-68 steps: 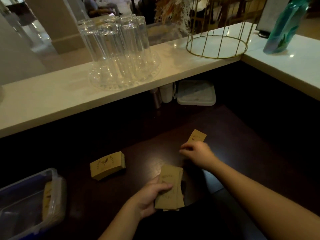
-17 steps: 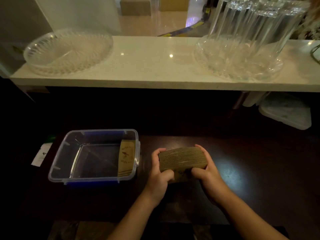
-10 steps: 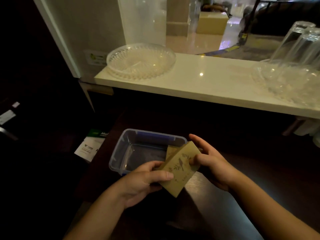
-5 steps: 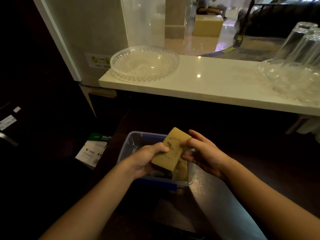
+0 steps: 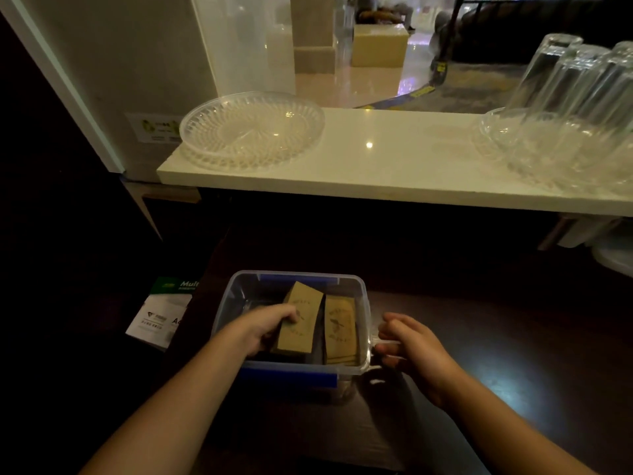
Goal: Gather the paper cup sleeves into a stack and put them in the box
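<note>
Holding: left hand [image 5: 265, 332] clamps stack [image 5: 299, 322] | right hand [image 5: 409, 351] grips box [image 5: 367, 323] | stacks: 2

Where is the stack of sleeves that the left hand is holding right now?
In the head view, the stack of sleeves is inside the clear box, gripped by the left hand, just left of other sleeves already standing there.

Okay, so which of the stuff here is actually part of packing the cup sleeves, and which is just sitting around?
Part of the job:
stack of sleeves held in the left hand
sleeves already in the box
clear plastic box
right hand on the box's right rim

Just lying about:
glass dish on the white counter
upturned glasses
paper pack
</note>
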The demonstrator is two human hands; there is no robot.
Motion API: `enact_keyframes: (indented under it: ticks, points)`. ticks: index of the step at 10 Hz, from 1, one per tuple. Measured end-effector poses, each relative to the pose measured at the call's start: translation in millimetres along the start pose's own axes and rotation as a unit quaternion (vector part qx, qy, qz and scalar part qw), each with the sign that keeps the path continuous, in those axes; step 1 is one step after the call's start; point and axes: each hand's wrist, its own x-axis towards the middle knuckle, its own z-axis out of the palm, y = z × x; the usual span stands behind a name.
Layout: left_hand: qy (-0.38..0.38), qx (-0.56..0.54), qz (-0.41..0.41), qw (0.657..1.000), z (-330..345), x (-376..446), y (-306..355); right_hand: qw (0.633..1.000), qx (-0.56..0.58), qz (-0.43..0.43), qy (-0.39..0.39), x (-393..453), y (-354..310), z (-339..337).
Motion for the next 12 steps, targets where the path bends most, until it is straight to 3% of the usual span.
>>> enact_keyframes:
  ticks: [3,8,10,11,12]
  points:
    - [0.008,0.087,0.049,0.995,16,4,-5,0.996,-0.09,-0.005,-0.011,-5,3,11]
    - [-0.008,0.042,0.056,0.998,27,3,-2,0.988,-0.153,-0.019,-0.034,-11,-1,17]
    - [0.014,0.059,0.069,0.996,35,-20,2,0.975,-0.216,-0.041,0.004,-21,-14,-3]
    - [0.062,0.1,0.174,0.978,50,-36,0,0.948,-0.296,-0.111,0.047,-31,-38,-15]
    - [0.131,0.178,0.297,0.929,63,-63,8,0.89,-0.399,-0.2,0.094,-46,-68,-25]
